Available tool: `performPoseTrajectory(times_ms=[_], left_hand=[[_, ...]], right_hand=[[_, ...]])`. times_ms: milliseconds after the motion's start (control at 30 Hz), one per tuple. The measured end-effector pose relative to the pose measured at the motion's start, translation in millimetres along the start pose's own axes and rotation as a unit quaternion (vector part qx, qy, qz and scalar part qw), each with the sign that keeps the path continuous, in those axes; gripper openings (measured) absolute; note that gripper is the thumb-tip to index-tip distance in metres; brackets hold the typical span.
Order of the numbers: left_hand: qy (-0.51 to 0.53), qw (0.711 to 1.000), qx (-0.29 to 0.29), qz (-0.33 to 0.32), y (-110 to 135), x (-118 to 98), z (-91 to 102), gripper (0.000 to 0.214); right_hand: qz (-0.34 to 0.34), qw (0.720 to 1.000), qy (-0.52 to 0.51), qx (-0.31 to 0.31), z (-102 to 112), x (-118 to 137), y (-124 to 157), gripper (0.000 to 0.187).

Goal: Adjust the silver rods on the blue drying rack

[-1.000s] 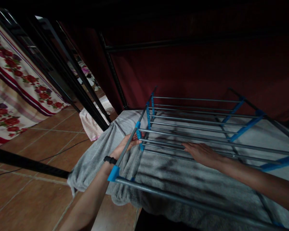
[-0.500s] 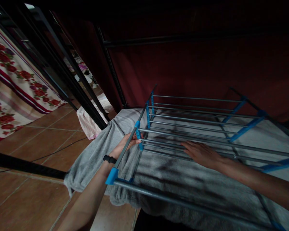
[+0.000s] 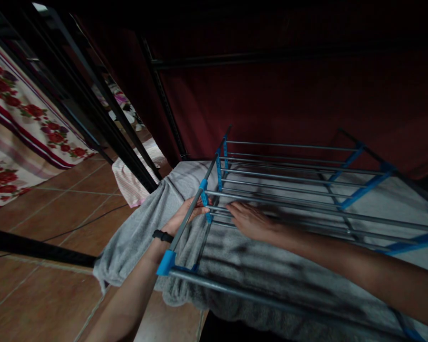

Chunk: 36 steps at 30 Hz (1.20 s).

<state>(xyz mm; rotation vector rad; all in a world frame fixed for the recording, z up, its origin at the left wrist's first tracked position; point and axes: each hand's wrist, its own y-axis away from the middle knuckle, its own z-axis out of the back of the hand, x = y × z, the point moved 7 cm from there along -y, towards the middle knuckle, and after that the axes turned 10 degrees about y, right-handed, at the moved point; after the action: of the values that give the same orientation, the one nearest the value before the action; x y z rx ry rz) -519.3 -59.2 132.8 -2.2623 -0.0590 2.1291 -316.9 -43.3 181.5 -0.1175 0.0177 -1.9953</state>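
Note:
A rack of grey metal tubes (image 3: 285,206) with blue plastic connectors lies on a grey blanket (image 3: 135,237); it looks like a shoe rack. My left hand (image 3: 190,211), with a black band at the wrist, reaches under the left side tube. Its fingers and thumb close on a blue connector (image 3: 206,204) where several crosswise tubes end. My right hand (image 3: 248,219) lies over a crosswise tube just right of that connector, fingers bent round it. Its thumb is hidden.
Dark red cloth (image 3: 288,104) hangs behind the rack, with a black metal frame (image 3: 110,128) to the left. A flowered cloth (image 3: 32,118) hangs at far left. A pale striped cloth (image 3: 131,180) and a thin cable (image 3: 85,220) lie on the tiled floor (image 3: 57,294).
My right hand has slid left along the tube, closer to my left hand. The left hand and the rack have hardly moved.

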Motion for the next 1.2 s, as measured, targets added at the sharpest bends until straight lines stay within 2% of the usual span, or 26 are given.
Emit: performPoseTrajectory(times_ms=[233, 367, 500, 700, 833, 967, 1200], left_hand=[[0.024, 1.000, -0.005, 0.000, -1.2, 3.0, 1.5, 0.041], [0.018, 1.000, 0.009, -0.006, -0.4, -1.3, -1.2, 0.042], [-0.001, 0.999, 0.035, -0.003, 0.4, -3.4, -4.0, 0.043], [-0.011, 0.999, 0.048, 0.000, 2.6, -17.4, -9.1, 0.040], [-0.006, 0.999, 0.050, 0.003, 3.4, -22.0, -9.8, 0.042], [0.001, 0.999, 0.052, 0.010, 2.9, -17.8, -8.7, 0.044], [-0.040, 0.999, 0.008, 0.015, -2.2, -12.1, -1.2, 0.040]], right_hand=[[-0.032, 0.997, -0.071, 0.012, -10.3, 11.3, -48.0, 0.039], [-0.049, 0.994, -0.092, 0.015, -12.9, 18.1, -62.3, 0.040], [-0.059, 0.995, -0.066, 0.039, -14.4, 22.3, -63.4, 0.035], [-0.066, 0.994, -0.017, 0.089, -17.3, 22.6, -62.8, 0.040], [-0.065, 0.994, 0.000, 0.085, -14.4, 22.4, -64.9, 0.043], [-0.068, 0.994, 0.008, 0.081, -14.7, 21.9, -65.5, 0.052], [-0.061, 0.995, 0.011, 0.076, -15.1, 19.3, -66.4, 0.052]])
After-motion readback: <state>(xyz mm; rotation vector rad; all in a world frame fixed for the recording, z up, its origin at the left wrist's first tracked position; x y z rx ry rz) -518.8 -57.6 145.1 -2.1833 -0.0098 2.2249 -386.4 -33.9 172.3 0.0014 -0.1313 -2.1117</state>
